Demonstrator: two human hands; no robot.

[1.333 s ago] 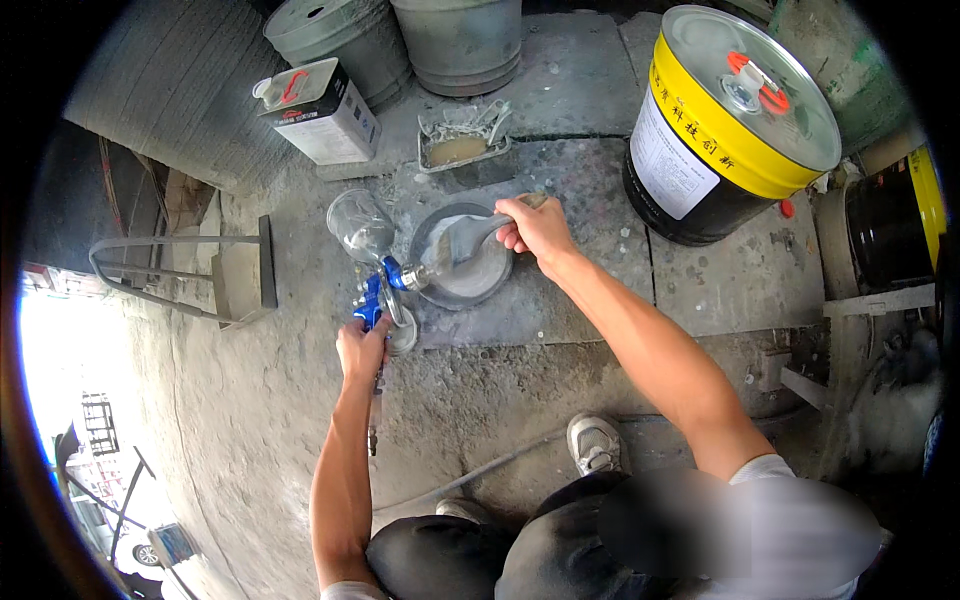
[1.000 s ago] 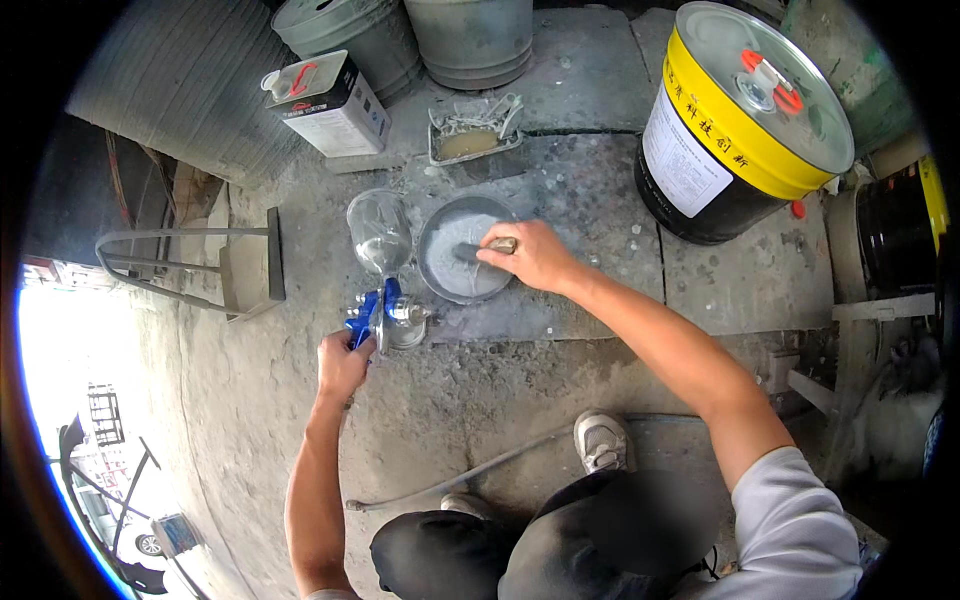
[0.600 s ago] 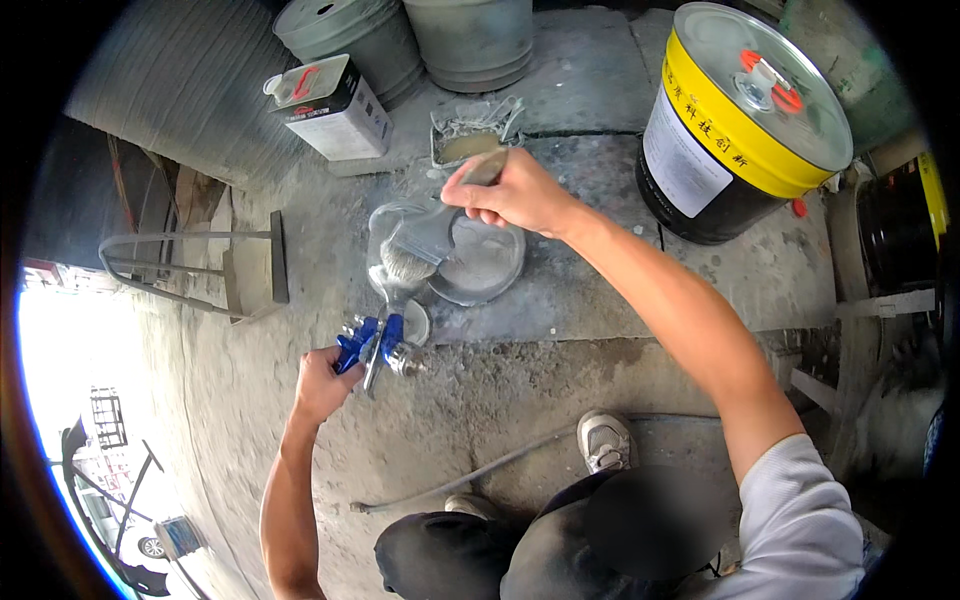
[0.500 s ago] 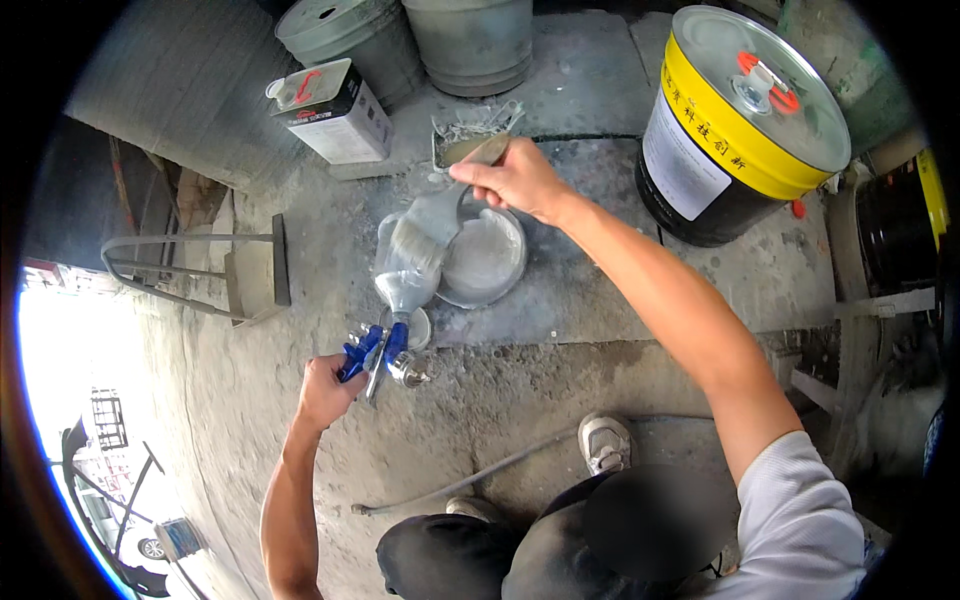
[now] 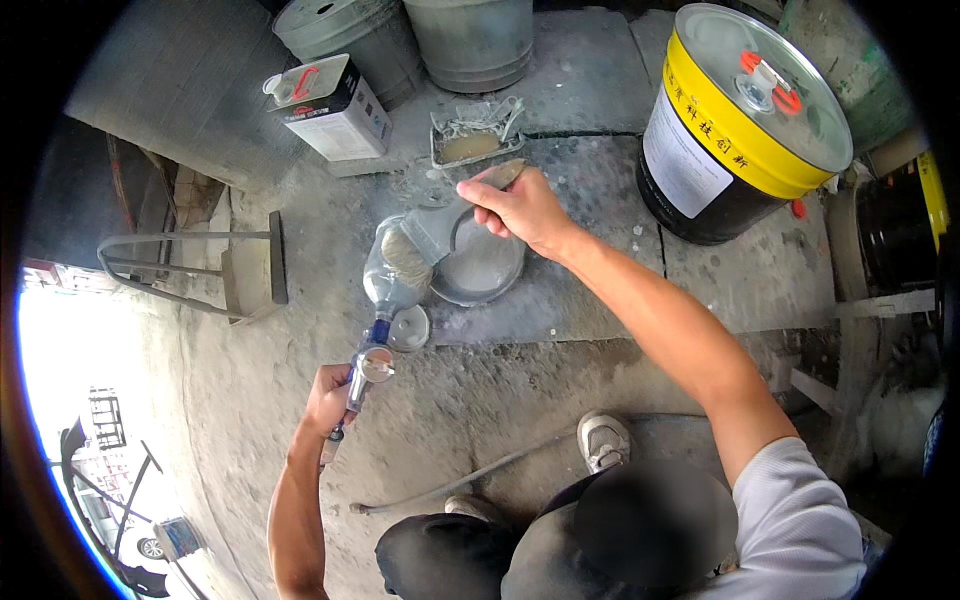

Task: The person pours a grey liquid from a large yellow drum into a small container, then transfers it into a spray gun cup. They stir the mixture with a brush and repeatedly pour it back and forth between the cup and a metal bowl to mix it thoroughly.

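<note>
Head view: brushing of the cup, centre-left of frame, judged under way, not finished; lid lies off it, beside the pan. Left hand wrapped round the gun; right hand grips the brush. Cup clear, hazy, joined to gun; bristles overlap it, inside or against unclear.

1 head-worn fisheye view looks steeply down and forward at near range toward the wide flat paintbrush, taking in much around it.
</note>
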